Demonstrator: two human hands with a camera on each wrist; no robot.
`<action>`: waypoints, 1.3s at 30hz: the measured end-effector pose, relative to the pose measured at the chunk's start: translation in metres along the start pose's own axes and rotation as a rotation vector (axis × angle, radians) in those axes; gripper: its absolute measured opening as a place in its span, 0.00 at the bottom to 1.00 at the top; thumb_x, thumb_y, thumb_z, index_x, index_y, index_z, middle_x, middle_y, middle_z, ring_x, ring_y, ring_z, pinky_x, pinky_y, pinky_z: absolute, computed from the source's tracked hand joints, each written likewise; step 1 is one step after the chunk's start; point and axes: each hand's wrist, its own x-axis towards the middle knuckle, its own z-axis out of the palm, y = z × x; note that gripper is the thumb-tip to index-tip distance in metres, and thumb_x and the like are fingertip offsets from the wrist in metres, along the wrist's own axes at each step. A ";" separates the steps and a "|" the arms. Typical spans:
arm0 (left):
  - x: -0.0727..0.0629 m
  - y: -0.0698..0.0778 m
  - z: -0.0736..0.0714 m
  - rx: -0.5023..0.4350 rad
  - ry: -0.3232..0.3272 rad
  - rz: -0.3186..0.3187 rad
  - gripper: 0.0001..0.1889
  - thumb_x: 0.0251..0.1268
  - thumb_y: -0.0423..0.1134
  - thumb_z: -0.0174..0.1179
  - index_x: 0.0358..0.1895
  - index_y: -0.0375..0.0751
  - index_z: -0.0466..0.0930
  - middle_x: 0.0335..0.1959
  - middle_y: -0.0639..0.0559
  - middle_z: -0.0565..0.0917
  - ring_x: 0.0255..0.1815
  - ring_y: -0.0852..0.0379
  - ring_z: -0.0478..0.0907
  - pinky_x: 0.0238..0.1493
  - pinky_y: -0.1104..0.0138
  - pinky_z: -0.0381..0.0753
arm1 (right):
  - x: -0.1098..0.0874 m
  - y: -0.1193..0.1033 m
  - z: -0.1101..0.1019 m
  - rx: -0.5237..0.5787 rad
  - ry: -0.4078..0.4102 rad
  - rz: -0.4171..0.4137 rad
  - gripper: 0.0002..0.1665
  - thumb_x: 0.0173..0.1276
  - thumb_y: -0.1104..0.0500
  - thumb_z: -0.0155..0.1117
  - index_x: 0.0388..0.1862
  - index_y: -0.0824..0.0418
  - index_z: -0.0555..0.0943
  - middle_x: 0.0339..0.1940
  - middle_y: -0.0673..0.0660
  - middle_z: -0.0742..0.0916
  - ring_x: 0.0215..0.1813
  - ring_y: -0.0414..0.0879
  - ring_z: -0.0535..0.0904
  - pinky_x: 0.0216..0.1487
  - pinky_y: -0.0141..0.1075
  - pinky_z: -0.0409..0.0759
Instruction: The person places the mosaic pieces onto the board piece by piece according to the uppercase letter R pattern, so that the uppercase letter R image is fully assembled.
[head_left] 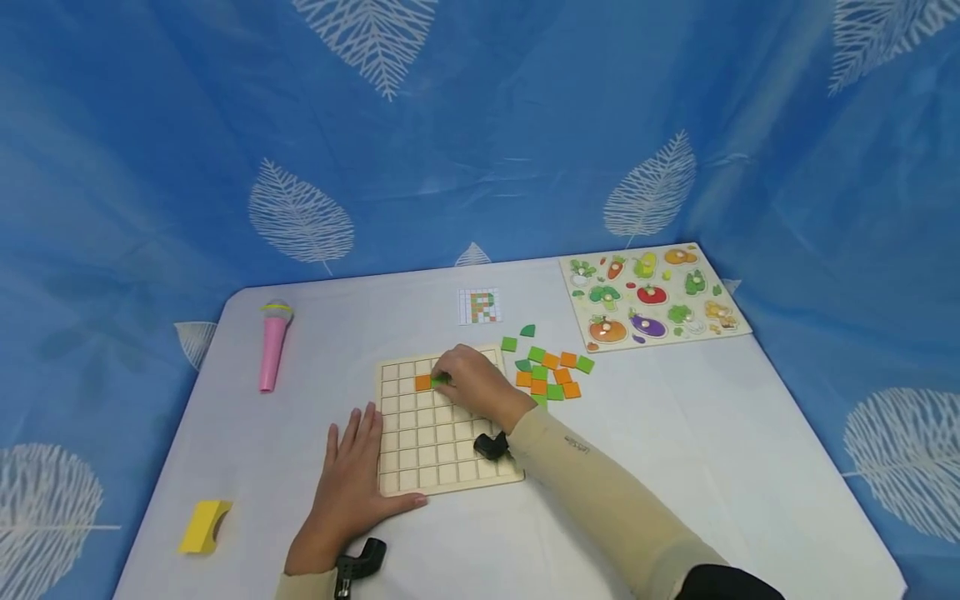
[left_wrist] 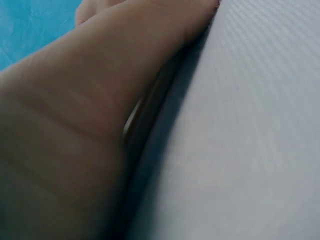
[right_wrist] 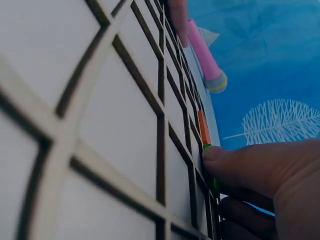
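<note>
A wooden grid board lies on the white table. My right hand is over its upper part and pinches a green square tile between thumb and fingers. That tile sits right beside an orange square tile in the grid. In the right wrist view the thumb presses on the green tile's edge, with the orange tile just beyond. My left hand lies spread with straight fingers along the board's left edge, its thumb by the near-left corner. The left wrist view shows mostly hand and tabletop.
Loose green and orange tiles lie right of the board, with darker green rounded pieces among them. Behind the board is a small pattern card. A vegetable puzzle, pink toy microphone and yellow block stand around.
</note>
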 end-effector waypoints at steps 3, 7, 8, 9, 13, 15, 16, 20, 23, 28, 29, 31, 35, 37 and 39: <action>0.000 0.000 0.000 0.012 0.006 -0.001 0.82 0.35 0.92 0.59 0.85 0.30 0.46 0.86 0.37 0.48 0.86 0.40 0.38 0.79 0.42 0.29 | 0.000 0.002 -0.002 0.003 -0.001 0.012 0.09 0.72 0.61 0.75 0.49 0.57 0.91 0.47 0.49 0.90 0.51 0.44 0.81 0.53 0.33 0.80; 0.001 0.000 0.000 0.020 0.009 -0.005 0.82 0.35 0.92 0.58 0.85 0.31 0.46 0.86 0.38 0.48 0.86 0.40 0.38 0.79 0.42 0.29 | -0.004 0.006 -0.005 0.016 -0.002 0.040 0.11 0.72 0.58 0.76 0.51 0.57 0.90 0.48 0.48 0.89 0.52 0.43 0.81 0.56 0.33 0.79; 0.002 0.000 0.000 0.021 0.006 -0.006 0.82 0.35 0.92 0.58 0.85 0.31 0.46 0.86 0.38 0.48 0.86 0.41 0.37 0.79 0.42 0.28 | -0.006 0.006 -0.006 0.020 0.000 0.047 0.11 0.72 0.57 0.76 0.51 0.57 0.90 0.49 0.48 0.89 0.53 0.43 0.80 0.57 0.34 0.79; 0.002 0.000 0.000 0.022 0.004 -0.008 0.82 0.35 0.93 0.58 0.85 0.31 0.46 0.86 0.38 0.48 0.86 0.41 0.37 0.79 0.42 0.28 | -0.010 0.008 -0.008 0.028 0.006 0.051 0.12 0.72 0.57 0.76 0.51 0.57 0.90 0.49 0.48 0.89 0.52 0.43 0.80 0.57 0.35 0.79; 0.002 0.002 0.000 0.026 -0.006 -0.017 0.82 0.35 0.93 0.56 0.85 0.31 0.46 0.86 0.38 0.47 0.86 0.40 0.37 0.79 0.42 0.29 | -0.026 0.014 -0.017 0.060 0.077 0.063 0.11 0.72 0.57 0.75 0.51 0.58 0.89 0.49 0.49 0.89 0.52 0.44 0.81 0.57 0.37 0.79; 0.002 0.002 0.000 0.023 -0.004 -0.019 0.83 0.34 0.93 0.57 0.85 0.31 0.46 0.86 0.38 0.47 0.86 0.40 0.38 0.79 0.42 0.29 | -0.036 0.020 -0.024 0.076 0.131 0.068 0.11 0.72 0.59 0.75 0.50 0.60 0.89 0.49 0.51 0.89 0.53 0.46 0.82 0.58 0.39 0.80; 0.001 0.002 -0.001 0.021 -0.003 -0.020 0.83 0.34 0.93 0.57 0.85 0.31 0.46 0.86 0.38 0.47 0.86 0.40 0.38 0.79 0.42 0.29 | -0.040 0.023 -0.029 0.076 0.158 0.077 0.10 0.72 0.60 0.75 0.50 0.61 0.89 0.49 0.52 0.90 0.54 0.47 0.83 0.60 0.40 0.80; 0.000 0.002 0.000 0.012 0.011 -0.010 0.82 0.35 0.92 0.59 0.85 0.30 0.46 0.86 0.37 0.48 0.86 0.39 0.39 0.79 0.43 0.28 | -0.060 0.042 -0.048 0.055 0.226 0.151 0.10 0.71 0.64 0.75 0.49 0.63 0.89 0.51 0.55 0.89 0.58 0.51 0.83 0.63 0.46 0.79; -0.001 0.001 0.002 0.008 0.022 0.001 0.82 0.35 0.91 0.60 0.84 0.30 0.48 0.85 0.36 0.49 0.85 0.39 0.40 0.79 0.42 0.29 | -0.076 0.059 -0.060 0.034 0.235 0.243 0.12 0.70 0.64 0.76 0.50 0.63 0.89 0.52 0.55 0.89 0.58 0.52 0.82 0.63 0.47 0.79; -0.002 0.001 0.002 0.014 0.017 0.003 0.82 0.35 0.91 0.60 0.84 0.29 0.48 0.85 0.36 0.50 0.85 0.39 0.40 0.79 0.42 0.29 | -0.098 0.080 -0.074 0.021 0.221 0.353 0.15 0.68 0.62 0.77 0.53 0.62 0.88 0.53 0.54 0.88 0.54 0.50 0.80 0.61 0.48 0.81; -0.002 0.001 0.001 0.017 0.012 0.000 0.82 0.35 0.92 0.59 0.84 0.29 0.48 0.85 0.36 0.49 0.85 0.39 0.40 0.79 0.42 0.29 | -0.101 0.082 -0.076 0.022 0.218 0.360 0.16 0.68 0.62 0.77 0.53 0.62 0.88 0.52 0.54 0.87 0.53 0.50 0.80 0.61 0.48 0.81; -0.002 0.002 0.000 0.022 0.002 -0.002 0.82 0.36 0.92 0.58 0.84 0.29 0.47 0.86 0.37 0.49 0.85 0.39 0.39 0.79 0.42 0.29 | -0.105 0.085 -0.078 0.026 0.213 0.363 0.17 0.67 0.61 0.78 0.54 0.62 0.88 0.52 0.54 0.87 0.53 0.50 0.80 0.60 0.48 0.81; -0.002 0.003 -0.001 0.022 -0.005 -0.003 0.82 0.36 0.92 0.58 0.84 0.29 0.47 0.86 0.37 0.48 0.85 0.38 0.40 0.79 0.42 0.29 | -0.110 0.090 -0.079 0.022 0.201 0.371 0.18 0.67 0.62 0.77 0.55 0.63 0.88 0.52 0.54 0.88 0.55 0.51 0.80 0.62 0.49 0.80; -0.002 0.004 -0.001 0.024 -0.005 -0.003 0.82 0.36 0.92 0.58 0.84 0.29 0.47 0.86 0.37 0.48 0.85 0.38 0.40 0.79 0.42 0.30 | -0.112 0.092 -0.079 0.020 0.193 0.375 0.18 0.67 0.62 0.77 0.55 0.63 0.88 0.53 0.54 0.88 0.56 0.52 0.80 0.63 0.50 0.79; -0.001 0.004 -0.001 0.024 -0.004 -0.002 0.82 0.36 0.92 0.58 0.84 0.29 0.47 0.86 0.37 0.48 0.85 0.38 0.40 0.79 0.42 0.30 | -0.112 0.093 -0.079 0.015 0.188 0.379 0.18 0.67 0.62 0.76 0.55 0.62 0.88 0.53 0.55 0.87 0.57 0.52 0.80 0.63 0.50 0.79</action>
